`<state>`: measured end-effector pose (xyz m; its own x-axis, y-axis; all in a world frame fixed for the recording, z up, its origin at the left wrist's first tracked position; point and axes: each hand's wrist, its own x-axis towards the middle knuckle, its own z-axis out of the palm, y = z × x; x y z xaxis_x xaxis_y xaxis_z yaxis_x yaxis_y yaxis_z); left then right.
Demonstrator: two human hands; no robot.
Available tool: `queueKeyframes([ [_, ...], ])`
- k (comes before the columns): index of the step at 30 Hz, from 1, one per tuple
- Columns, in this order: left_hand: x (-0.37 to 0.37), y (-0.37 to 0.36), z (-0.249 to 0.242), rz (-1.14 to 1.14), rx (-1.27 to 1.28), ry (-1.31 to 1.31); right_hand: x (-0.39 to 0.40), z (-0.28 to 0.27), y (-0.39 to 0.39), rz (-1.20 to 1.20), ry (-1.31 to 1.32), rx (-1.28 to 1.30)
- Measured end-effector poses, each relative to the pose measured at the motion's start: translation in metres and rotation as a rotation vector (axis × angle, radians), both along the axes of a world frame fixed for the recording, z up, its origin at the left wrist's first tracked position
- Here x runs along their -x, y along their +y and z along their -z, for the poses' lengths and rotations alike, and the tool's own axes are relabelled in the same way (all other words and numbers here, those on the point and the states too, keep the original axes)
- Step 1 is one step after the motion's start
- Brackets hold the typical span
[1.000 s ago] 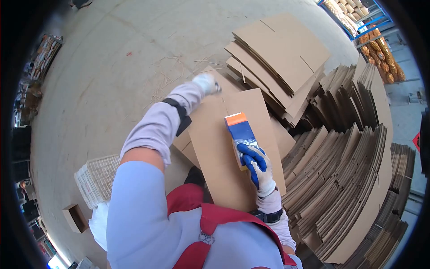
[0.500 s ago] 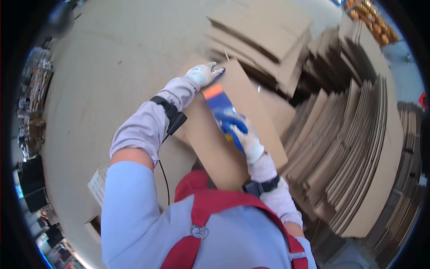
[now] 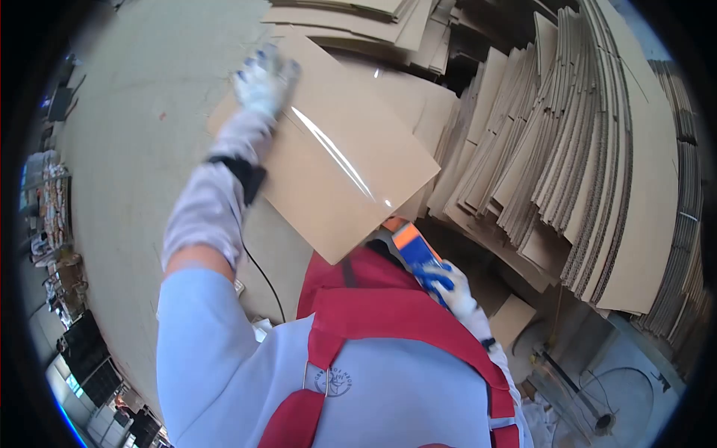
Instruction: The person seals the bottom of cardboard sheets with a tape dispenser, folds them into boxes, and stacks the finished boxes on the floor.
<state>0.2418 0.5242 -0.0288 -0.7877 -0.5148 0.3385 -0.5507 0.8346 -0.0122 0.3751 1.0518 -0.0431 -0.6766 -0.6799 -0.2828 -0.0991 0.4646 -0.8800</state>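
A flat cardboard box (image 3: 358, 134) lies tilted in front of me, with a shiny strip of clear tape (image 3: 328, 149) running along its top face. My left hand (image 3: 265, 81), in a white glove with blue fingertips, is at the box's far left edge. It is blurred, but its fingers look spread and hold nothing. Low on the right, my right hand (image 3: 450, 287) grips a blue and orange tape dispenser (image 3: 418, 250) just beyond the box's near corner. The glove and the dispenser's body hide part of its handle.
Stacks of folded cardboard (image 3: 553, 149) stand close on the right, and more flat sheets (image 3: 351, 26) lie at the far side. A metal frame (image 3: 642, 351) is at lower right. A thin black cable (image 3: 265, 276) hangs by my left arm.
My right hand has drawn the tape dispenser from the box's top toward me and off its near end. Clear tape now shows on the box. My left hand's fingers have spread.
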Motion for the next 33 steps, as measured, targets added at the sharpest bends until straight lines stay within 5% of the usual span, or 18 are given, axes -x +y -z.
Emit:
queueKeyframes([
  [3, -0.078, 0.155, -0.022, 0.630, -0.049, -0.179, 0.013, 0.034, -0.042, 0.033, 0.083, 0.102],
  [6, -0.127, 0.248, -0.018, 0.750, -0.258, -0.331, 0.020, 0.054, -0.060, 0.085, 0.100, 0.153],
  [8, -0.115, 0.248, -0.016, 0.757, -0.227, -0.288, 0.028, 0.038, -0.083, 0.342, -0.447, 0.278],
  [11, -0.121, 0.243, -0.021, 0.780, -0.239, -0.253, 0.029, 0.102, -0.110, 0.375, -0.899, 0.450],
  [12, -0.115, 0.233, -0.026, 0.793, -0.270, -0.262, 0.022, 0.196, -0.119, 0.315, -0.409, 0.131],
  [14, -0.117, 0.198, -0.031, 0.915, -0.381, -0.241, 0.023, 0.150, -0.108, -0.223, 0.124, -0.014],
  [15, -0.112, 0.160, -0.042, 0.957, -0.925, -0.168, 0.023, 0.103, -0.103, -0.278, -0.029, -0.104],
  [17, -0.105, 0.100, -0.073, 0.633, -1.339, 0.216, 0.036, 0.003, -0.097, -0.367, -0.241, -0.255],
  [21, -0.064, -0.052, -0.070, 0.108, -0.797, 0.188, 0.040, -0.050, -0.125, -0.369, -0.004, -0.482],
  [23, -0.036, -0.136, 0.004, -0.012, -0.626, -0.001, 0.057, -0.030, -0.158, -0.316, 0.105, -0.501],
  [24, -0.036, -0.169, 0.030, -0.130, -0.565, -0.187, 0.075, -0.026, -0.185, -0.293, 0.084, -0.741],
  [26, -0.038, -0.135, 0.016, -0.113, -0.563, -0.133, 0.106, 0.091, -0.172, -0.477, 0.295, -0.706],
  [27, -0.040, -0.119, -0.010, -0.167, -0.785, -0.252, 0.097, 0.106, -0.125, -0.279, 0.680, -0.225],
  [28, -0.050, -0.104, -0.013, -0.101, -0.745, -0.258, 0.102, 0.067, -0.130, -0.263, 0.500, -0.363],
  [30, -0.083, -0.101, -0.043, -0.152, -0.720, -0.278, 0.119, 0.088, -0.131, 0.078, -0.252, -0.136],
  [31, -0.112, -0.100, -0.047, -0.202, -0.799, -0.214, 0.108, 0.014, -0.165, 0.373, -0.640, -0.084],
  [32, -0.147, -0.101, -0.046, -0.314, -0.849, -0.134, 0.118, 0.007, -0.166, -0.051, -0.103, -0.276],
  [33, -0.194, -0.100, -0.049, -0.395, -0.855, -0.060, 0.136, 0.012, -0.191, -0.181, -0.061, -0.244],
])
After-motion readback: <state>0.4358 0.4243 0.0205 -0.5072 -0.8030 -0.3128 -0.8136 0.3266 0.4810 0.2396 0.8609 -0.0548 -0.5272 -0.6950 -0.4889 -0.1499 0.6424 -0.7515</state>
